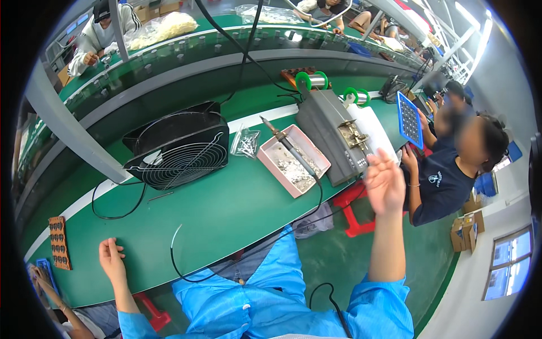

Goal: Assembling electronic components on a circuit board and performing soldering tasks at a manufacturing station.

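Head: marked grey machine (319,133); shirt emblem (435,178).

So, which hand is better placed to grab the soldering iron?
Probably the right hand: open, empty and nearer the soldering iron; the left hand is farther off, well to its left.

A smooth, softly glossy finish was shown by the green tabletop (141,226). Between nine and ten o'clock, black matt plastic was seen in the fan housing (166,133), fronted by a shiny metal wire grille (180,161). Near the centre, clear, crinkled plastic was noted in the small bag (245,142), and rough, crumbly residue was held in the matt pink tray (275,175). At two o'clock, dull grey was presented by the box-like casing (320,127); at four, smooth red plastic by the stool (350,217). Creased blue cloth was visible in the jacket (226,319) at six.
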